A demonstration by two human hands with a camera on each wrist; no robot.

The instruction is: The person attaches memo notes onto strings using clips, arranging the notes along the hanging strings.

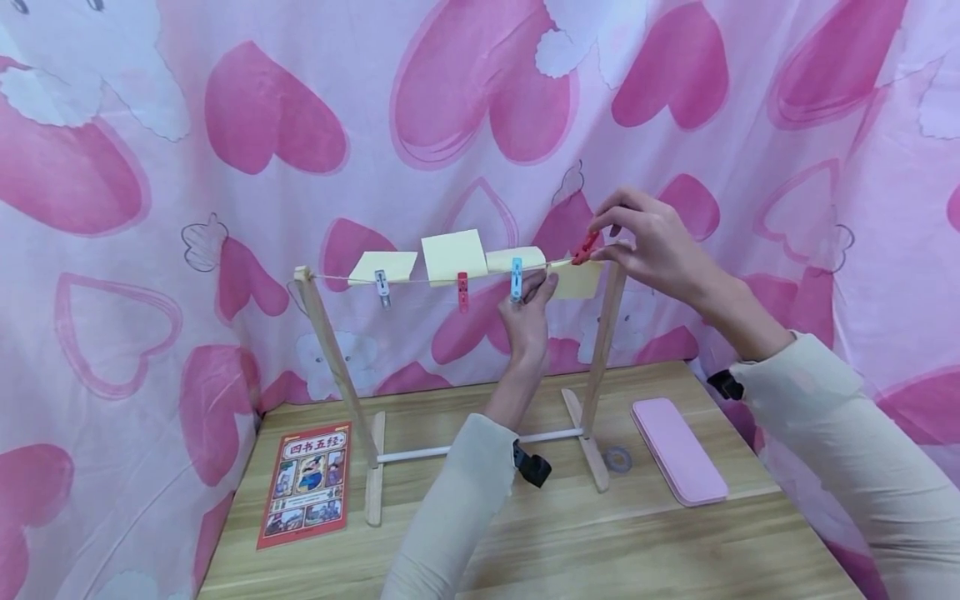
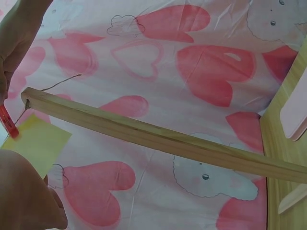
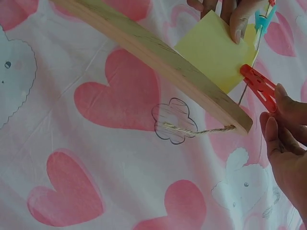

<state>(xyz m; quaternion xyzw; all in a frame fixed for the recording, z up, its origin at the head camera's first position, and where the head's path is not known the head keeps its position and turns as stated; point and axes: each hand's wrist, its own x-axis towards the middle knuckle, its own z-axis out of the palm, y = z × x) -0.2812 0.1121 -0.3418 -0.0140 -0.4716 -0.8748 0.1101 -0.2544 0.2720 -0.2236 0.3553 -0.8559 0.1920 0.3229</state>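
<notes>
My right hand pinches a red clothespin by its handle end between thumb and fingers. The clothespin's tip meets the string and the edge of a yellow paper note near the right post. My left hand holds that note between thumb and fingers, from below the string. Just left of this hand, a blue clothespin clips another note to the string. Farther left, a red clothespin and a pale blue clothespin hold two more yellow notes.
The string runs between a left wooden post and a right wooden post, joined low by a white rod. On the wooden table lie a red book, a tape roll and a pink case. A heart-patterned curtain hangs behind.
</notes>
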